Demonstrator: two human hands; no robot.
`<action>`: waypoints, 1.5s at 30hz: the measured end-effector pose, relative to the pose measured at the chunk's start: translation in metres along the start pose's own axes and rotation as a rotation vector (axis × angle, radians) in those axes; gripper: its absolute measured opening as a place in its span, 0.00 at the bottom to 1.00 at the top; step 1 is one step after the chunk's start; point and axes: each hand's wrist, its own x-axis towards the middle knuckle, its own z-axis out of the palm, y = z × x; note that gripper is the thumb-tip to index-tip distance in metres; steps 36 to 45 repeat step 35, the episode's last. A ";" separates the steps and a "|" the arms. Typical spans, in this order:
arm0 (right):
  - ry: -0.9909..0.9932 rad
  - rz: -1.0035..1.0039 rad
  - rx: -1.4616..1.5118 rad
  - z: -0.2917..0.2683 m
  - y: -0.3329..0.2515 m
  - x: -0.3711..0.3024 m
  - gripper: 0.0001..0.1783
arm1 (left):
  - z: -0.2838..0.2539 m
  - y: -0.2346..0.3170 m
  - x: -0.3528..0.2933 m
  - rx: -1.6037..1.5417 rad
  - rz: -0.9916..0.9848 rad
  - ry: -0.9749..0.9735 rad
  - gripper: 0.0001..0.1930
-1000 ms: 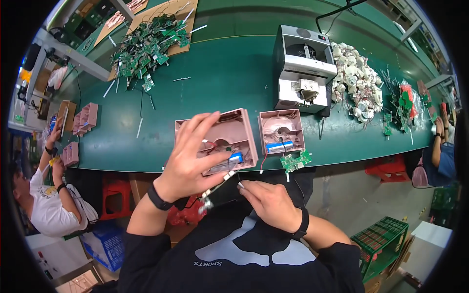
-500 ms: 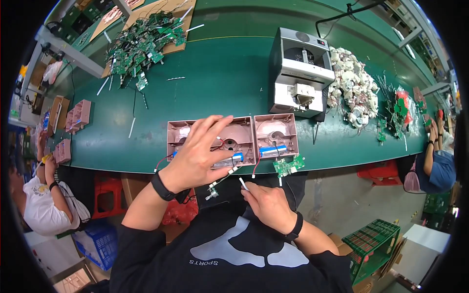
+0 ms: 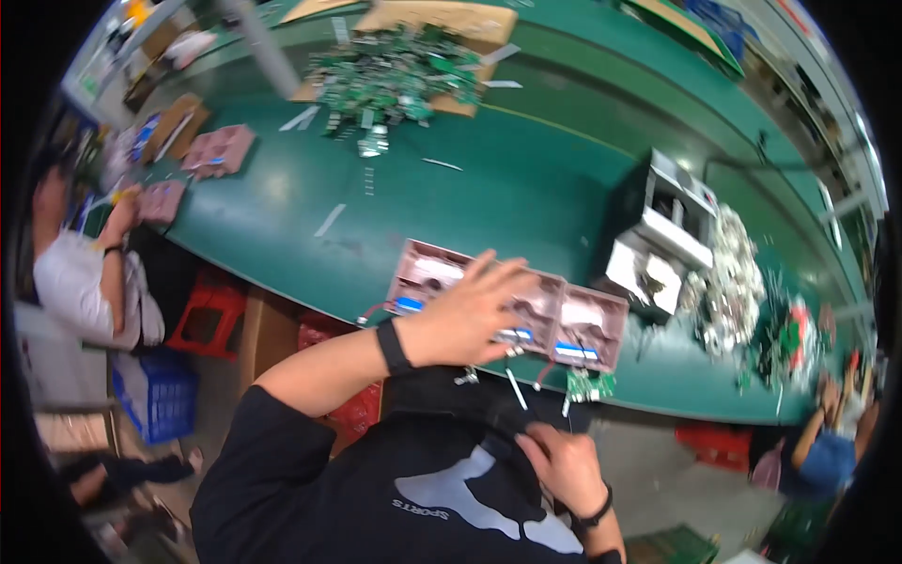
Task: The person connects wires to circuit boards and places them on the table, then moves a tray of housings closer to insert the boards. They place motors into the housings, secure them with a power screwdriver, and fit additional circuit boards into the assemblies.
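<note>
Two pink trays (image 3: 592, 324) are being kept on the green worktop (image 3: 526, 197); the left hand (image 3: 465, 315) is being spread wide over one, the right hand (image 3: 564, 465) fingers are being pinched narrow.

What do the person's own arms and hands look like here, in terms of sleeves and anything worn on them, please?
Both hands are bare, with no gloves. The left hand has a black band on its wrist, and the forearm is uncovered up to a short black sleeve near the elbow. The right hand also has a black wristband. The sleeves belong to a black top with a pale grey shape printed on it.
</note>
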 end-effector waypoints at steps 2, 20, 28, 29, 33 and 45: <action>-0.010 0.041 0.060 -0.014 -0.004 -0.010 0.09 | -0.004 0.004 0.003 0.048 0.048 -0.086 0.18; 0.034 0.168 0.172 -0.030 -0.037 -0.024 0.11 | -0.099 -0.236 -0.021 0.477 -0.998 0.218 0.17; 0.034 0.097 0.087 -0.035 -0.030 -0.023 0.12 | -0.129 -0.212 -0.058 -0.271 -0.831 0.211 0.17; 0.024 0.119 0.113 -0.043 -0.039 -0.017 0.12 | -0.135 -0.199 -0.061 -0.436 -0.754 0.222 0.16; 0.206 0.014 0.217 -0.048 -0.040 0.019 0.09 | -0.152 -0.109 -0.055 -0.767 -0.690 0.166 0.14; 0.404 -0.096 0.251 -0.052 -0.051 0.048 0.16 | -0.151 -0.068 -0.048 -0.882 -0.615 0.049 0.14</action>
